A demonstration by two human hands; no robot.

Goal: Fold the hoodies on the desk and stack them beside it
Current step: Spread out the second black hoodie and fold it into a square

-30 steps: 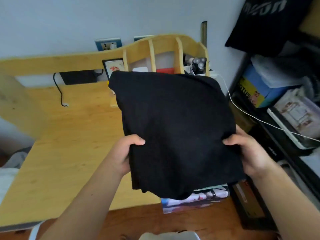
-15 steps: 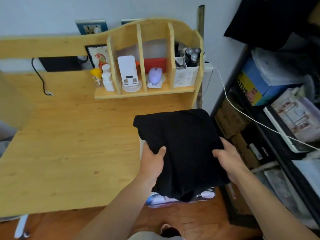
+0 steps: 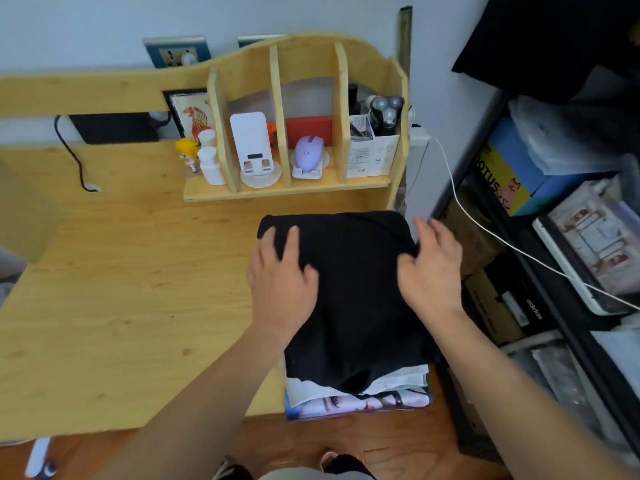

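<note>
The wooden tabletop [image 3: 131, 289] fills the left and middle of the view, its surface bare toward the near and left side. At its far right edge stands a wooden organizer shelf [image 3: 304, 98] with upright dividers. Just in front of that shelf, at the tabletop's right end, a folded black hoodie [image 3: 356, 289] lies flat on top of a stack of folded printed garments [image 3: 363, 400], whose edges show beneath the hoodie's near side. The left hand [image 3: 280, 275] rests palm down on the hoodie's left part, fingers spread and flat on the cloth. The right hand [image 3: 431, 268] lies on the hoodie's right edge, fingers loosely spread and slightly curled over the border, nothing pinched that can be seen. In the shelf's compartments sit a white stand [image 3: 254, 150] and, right of it, a lilac mouse [image 3: 309, 154].
</note>
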